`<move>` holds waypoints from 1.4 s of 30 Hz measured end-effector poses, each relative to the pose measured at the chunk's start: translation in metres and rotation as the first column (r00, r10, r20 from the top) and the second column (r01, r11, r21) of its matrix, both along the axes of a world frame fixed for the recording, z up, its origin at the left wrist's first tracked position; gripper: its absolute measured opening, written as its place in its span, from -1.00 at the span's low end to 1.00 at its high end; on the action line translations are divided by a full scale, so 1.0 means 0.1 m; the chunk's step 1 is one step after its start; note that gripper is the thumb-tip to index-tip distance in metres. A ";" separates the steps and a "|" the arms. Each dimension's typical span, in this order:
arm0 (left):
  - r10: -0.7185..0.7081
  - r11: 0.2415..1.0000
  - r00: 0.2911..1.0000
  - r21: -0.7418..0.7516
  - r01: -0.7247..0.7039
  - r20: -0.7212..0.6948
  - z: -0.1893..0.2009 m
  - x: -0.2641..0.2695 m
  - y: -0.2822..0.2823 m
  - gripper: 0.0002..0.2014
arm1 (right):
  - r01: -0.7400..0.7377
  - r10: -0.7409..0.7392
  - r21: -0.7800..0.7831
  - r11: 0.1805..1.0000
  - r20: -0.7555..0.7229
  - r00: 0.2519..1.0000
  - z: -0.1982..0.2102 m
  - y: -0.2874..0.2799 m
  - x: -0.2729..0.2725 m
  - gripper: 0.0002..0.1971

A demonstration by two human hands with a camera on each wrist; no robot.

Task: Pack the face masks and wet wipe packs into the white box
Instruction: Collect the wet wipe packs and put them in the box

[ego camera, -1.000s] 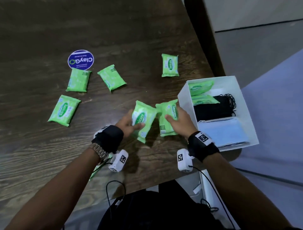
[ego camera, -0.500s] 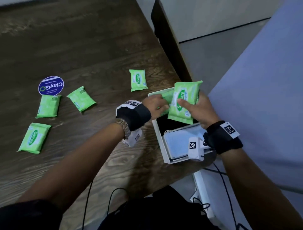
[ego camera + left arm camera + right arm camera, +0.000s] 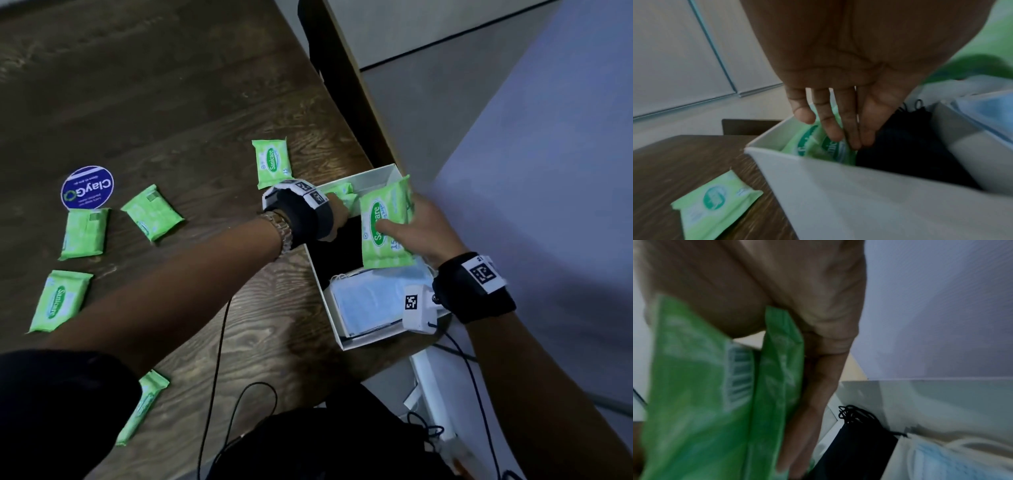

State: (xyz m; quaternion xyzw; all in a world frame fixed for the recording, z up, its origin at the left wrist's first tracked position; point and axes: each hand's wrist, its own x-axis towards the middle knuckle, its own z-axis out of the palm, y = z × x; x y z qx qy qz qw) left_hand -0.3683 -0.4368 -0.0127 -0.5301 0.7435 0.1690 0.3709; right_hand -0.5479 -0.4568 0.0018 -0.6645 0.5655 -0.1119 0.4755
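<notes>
Since a second ago both hands have moved from the counter [image 3: 191, 102] to the white box [image 3: 334, 317]. The right hand [image 3: 423, 228] grips a wet wipe pack [image 3: 385, 228] above it; the left hand [image 3: 838, 100], fingers straight, touches packs [image 3: 818, 146] already inside.

Left hand [image 3: 838, 100], fingers straight, tips touching green wipe packs [image 3: 818, 146] inside white box [image 3: 859, 194], beside black masks [image 3: 910, 146] and blue masks [image 3: 986, 110]; one pack [image 3: 715, 201] on bench [image 3: 674, 159].
</notes>
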 end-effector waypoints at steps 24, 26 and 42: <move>0.439 0.724 0.669 -0.205 -0.658 -0.600 -0.01 0.70 0.54 -0.80 | -0.460 0.327 -0.070 0.885 -0.610 0.722 0.05 0.14 1.23 -0.57; 0.413 0.756 0.770 -0.288 -0.588 -0.486 0.00 0.63 0.64 -0.81 | -0.440 0.305 -0.092 0.893 -0.596 0.743 0.03 0.16 1.27 -0.59; 0.227 0.941 0.866 -0.131 -0.314 -0.446 -0.22 0.15 1.20 -0.65 | -0.369 0.251 -0.090 0.925 -0.585 0.771 -0.03 0.31 1.42 -0.65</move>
